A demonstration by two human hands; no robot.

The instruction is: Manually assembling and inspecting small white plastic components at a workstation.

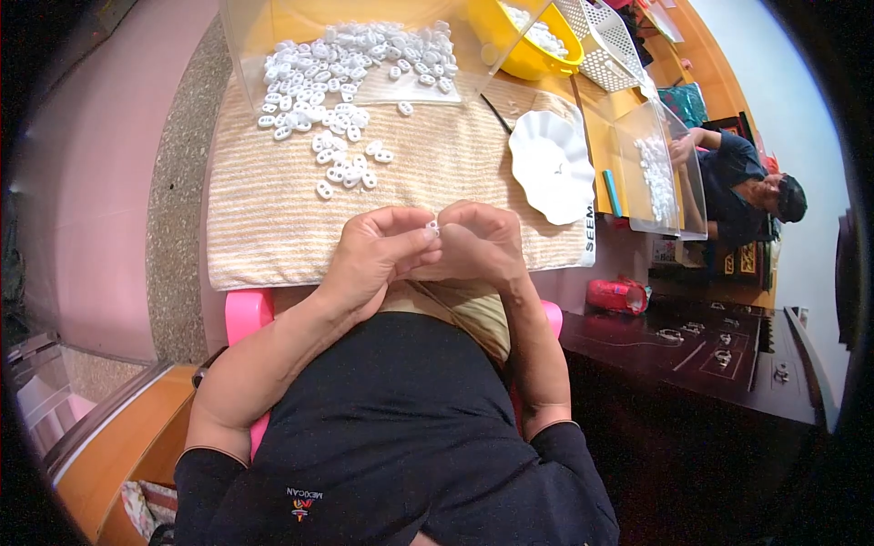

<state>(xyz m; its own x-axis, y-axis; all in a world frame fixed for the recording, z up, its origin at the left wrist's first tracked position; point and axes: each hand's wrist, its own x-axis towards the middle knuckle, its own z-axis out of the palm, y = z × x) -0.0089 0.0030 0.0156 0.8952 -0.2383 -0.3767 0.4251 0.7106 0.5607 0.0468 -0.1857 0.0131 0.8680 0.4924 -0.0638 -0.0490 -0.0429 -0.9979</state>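
Observation:
Between the thumb and index finger of my left hand [382,253] is a small white oval plastic piece with holes [433,226]. My right hand [481,240] meets it from the other side with curled, closed fingers, slightly smeared; anything in its fingertips is too small to make out. Both hands are above the near edge of a striped towel [273,218]. Ahead of them, several loose two-hole white pieces [350,170] trail back to a large heap [309,77]. A white scalloped dish [546,196] with tiny dark specks lies to the right, beside a thin dark stick [496,113].
A clear plastic bin [238,64] stands around the heap. Behind right are a yellow basket [523,62] of white pieces and a white perforated basket [596,41]. Farther right, another person [742,177] reaches into a clear tray [628,150]; a teal bar-shaped object [611,193] lies nearby.

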